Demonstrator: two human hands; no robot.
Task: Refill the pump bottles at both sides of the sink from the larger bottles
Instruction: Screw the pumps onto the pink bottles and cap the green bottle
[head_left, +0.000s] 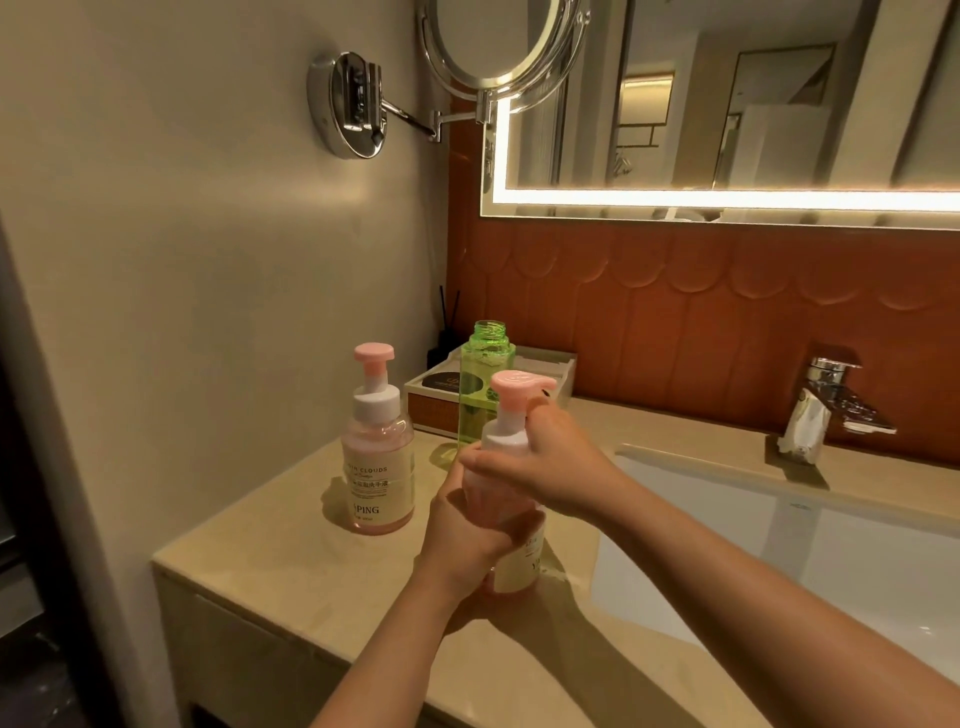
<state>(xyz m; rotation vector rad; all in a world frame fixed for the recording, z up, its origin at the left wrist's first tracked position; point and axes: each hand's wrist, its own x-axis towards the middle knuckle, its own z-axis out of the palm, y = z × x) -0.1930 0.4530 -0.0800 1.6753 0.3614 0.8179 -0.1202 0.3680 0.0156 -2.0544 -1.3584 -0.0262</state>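
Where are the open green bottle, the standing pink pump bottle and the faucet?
open green bottle (475, 415), head view, on its green body
standing pink pump bottle (377, 488), head view, on its label
faucet (830, 387), head view, on its chrome body

Counter (291, 566) left of sink basin (727, 519): bare strip along front edge, passable. Left side blocked by standing pump bottle (377, 457); rear blocked by uncapped green bottle (480, 384) and tray (431, 410). Centre filled by left hand (467, 540), right hand (545, 460), held pump bottle (519, 387). Far left bounded by wall (156, 260).

A beige wall (182, 208) met orange tiles (675, 322) beneath a lit mirror (727, 104); the worktop (291, 561) was beige stone.
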